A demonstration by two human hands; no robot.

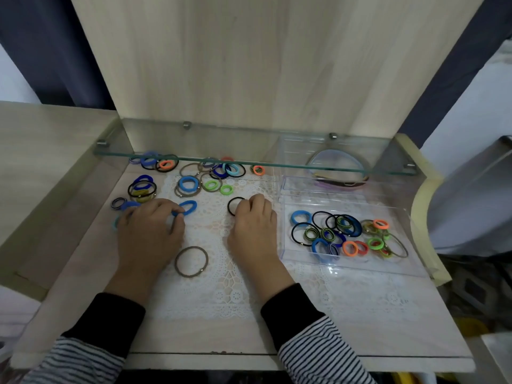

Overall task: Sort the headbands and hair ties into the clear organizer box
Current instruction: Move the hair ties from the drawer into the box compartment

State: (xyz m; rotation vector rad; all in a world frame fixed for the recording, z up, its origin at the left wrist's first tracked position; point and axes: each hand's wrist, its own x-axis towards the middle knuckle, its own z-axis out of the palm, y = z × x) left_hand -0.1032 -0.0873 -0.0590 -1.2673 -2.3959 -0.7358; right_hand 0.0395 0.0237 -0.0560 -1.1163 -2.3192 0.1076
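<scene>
My left hand (151, 231) lies palm down on the lace mat, fingertips pinching a blue hair tie (191, 207). To its right, my right hand (253, 225) has its fingers on a thin black hair tie (232, 205). A brown elastic ring (191, 261) lies loose between my wrists. Several more coloured ties (188, 184) are scattered at the back left. The clear organizer box (354, 266) stands to the right; its near compartment holds several ties (346, 234), and its far compartment holds headbands (336, 162).
A glass shelf (249, 162) juts out over the back of the wooden desk, above the far ties and the box's rear part. An upright wooden panel (263, 65) closes the back. The white lace mat (221, 286) covers the desk's middle.
</scene>
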